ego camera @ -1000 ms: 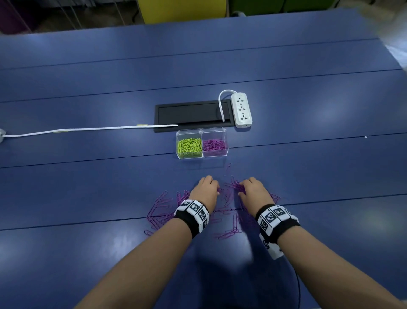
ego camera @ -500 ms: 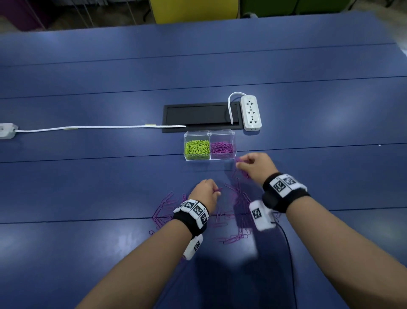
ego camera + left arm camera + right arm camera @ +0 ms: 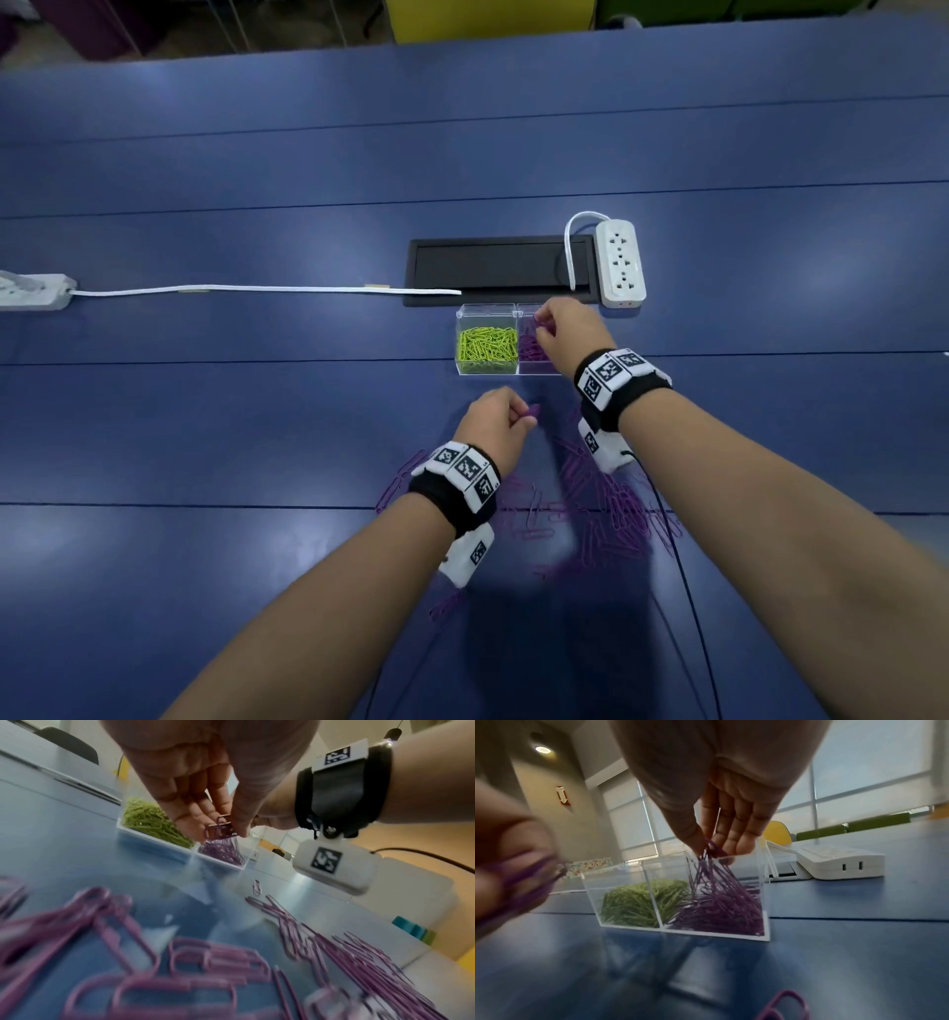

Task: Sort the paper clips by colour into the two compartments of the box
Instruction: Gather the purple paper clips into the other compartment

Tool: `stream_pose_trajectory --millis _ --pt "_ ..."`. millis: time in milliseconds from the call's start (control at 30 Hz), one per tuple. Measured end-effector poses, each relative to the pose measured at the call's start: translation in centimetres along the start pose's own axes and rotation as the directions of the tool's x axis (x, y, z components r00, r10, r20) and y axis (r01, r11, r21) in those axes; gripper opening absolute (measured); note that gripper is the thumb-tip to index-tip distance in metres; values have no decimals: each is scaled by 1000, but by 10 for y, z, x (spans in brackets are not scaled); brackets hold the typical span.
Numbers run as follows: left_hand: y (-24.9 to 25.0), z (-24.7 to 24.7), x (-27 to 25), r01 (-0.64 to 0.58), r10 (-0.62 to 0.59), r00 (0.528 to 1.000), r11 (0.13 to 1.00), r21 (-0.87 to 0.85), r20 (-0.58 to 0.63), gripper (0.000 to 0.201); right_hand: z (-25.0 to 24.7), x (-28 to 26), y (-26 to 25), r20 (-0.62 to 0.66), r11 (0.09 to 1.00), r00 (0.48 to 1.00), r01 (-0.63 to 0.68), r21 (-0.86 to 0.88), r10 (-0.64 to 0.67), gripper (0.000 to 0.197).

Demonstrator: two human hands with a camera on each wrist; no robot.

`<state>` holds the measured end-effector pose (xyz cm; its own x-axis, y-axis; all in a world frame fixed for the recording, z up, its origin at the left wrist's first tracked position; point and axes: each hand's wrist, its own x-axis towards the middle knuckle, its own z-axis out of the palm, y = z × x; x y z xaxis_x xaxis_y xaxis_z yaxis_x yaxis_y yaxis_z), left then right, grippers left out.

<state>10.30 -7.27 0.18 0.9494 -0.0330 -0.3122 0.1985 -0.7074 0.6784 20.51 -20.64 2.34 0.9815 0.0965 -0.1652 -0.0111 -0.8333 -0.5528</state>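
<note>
While both hands [image 3: 567,331] [image 3: 495,421] pinch purple clips [image 3: 712,847], power strip [image 3: 620,262] just behind box [image 3: 488,314], loose clips [image 3: 611,503] nearby

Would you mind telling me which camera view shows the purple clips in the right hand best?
The right wrist view: the right hand pinches purple clips just above the clear box, over its purple compartment. The head view shows only a sliver of these clips beside the knuckles. The left wrist view shows the right wrist, not its clips.
</note>
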Motion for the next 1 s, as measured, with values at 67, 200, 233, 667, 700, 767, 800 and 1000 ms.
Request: stream_pose_trajectory --millis 67,200,233,667,700,767,800,1000 --pt "7 -7 11 -13 13 999 1000 -13 -30 7 1 -3 1 31 998 999 28 -64 -26 18" --pt "29 -21 43 -64 62 994 998 -28 -87 10 -6 -12 10 -46 998 997 64 3 -63 24" --pt "35 -24 52 -83 82 991 996 -13 -101 10 -10 -17 15 -105 997 993 65 42 -60 23" --pt "53 -12 87 -280 284 958 892 354 42 28 19 -90 70 294 977 950 151 -150 -102 60" --pt "51 -11 76 -305 322 947 888 344 9 28 21 -93 72 299 968 947 176 -178 -117 60" --pt "45 -5 48 -353 372 928 877 326 6 25 22 -101 76 303 948 941 225 -224 -152 58" --pt "40 1 32 -370 371 927 872 320 60 24 23 -106 78 312 940 935 246 -237 -167 58" --pt "0 46 -38 -445 304 863 835 322 404 62 26 -146 90 297 929 930 289 -233 -215 60"
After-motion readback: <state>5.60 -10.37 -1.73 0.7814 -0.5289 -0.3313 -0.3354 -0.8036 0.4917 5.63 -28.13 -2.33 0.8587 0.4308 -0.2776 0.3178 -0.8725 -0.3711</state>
